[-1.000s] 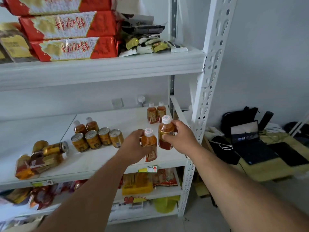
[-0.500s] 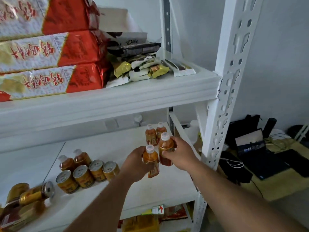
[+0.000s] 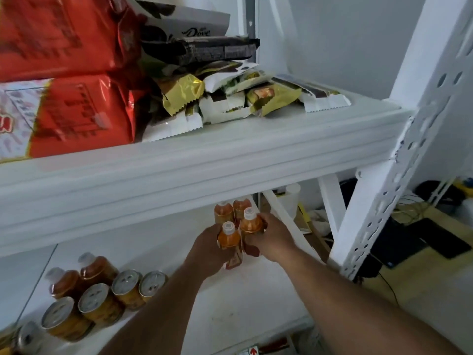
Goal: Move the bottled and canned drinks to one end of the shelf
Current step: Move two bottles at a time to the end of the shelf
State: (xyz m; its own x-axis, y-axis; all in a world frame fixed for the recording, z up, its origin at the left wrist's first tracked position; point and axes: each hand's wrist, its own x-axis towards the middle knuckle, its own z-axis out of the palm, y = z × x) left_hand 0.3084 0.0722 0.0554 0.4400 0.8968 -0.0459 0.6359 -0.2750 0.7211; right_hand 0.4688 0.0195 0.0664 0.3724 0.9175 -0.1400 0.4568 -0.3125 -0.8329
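My left hand (image 3: 207, 248) grips a small amber drink bottle with a white cap (image 3: 228, 237). Beside it, my right hand (image 3: 271, 237) grips a second, matching bottle (image 3: 250, 222). Both bottles are over the right end of the white middle shelf (image 3: 238, 301), just in front of two more amber bottles (image 3: 231, 210) standing at the back right corner. Whether the held bottles touch the shelf is hidden by my hands. Further left stand two bottles (image 3: 79, 276) and several gold cans (image 3: 112, 294).
The upper shelf's front lip (image 3: 194, 172) hangs low over the bottles. It carries red snack bags (image 3: 64, 80) and wrapped chocolate bars (image 3: 230, 96). A perforated white upright (image 3: 399, 170) and a diagonal brace (image 3: 289, 219) bound the right end. A desk with dark gear (image 3: 419, 239) is beyond.
Both hands have carried their bottles back and to the right, up to the two bottles in the corner. The camera has come closer and tilted upward.
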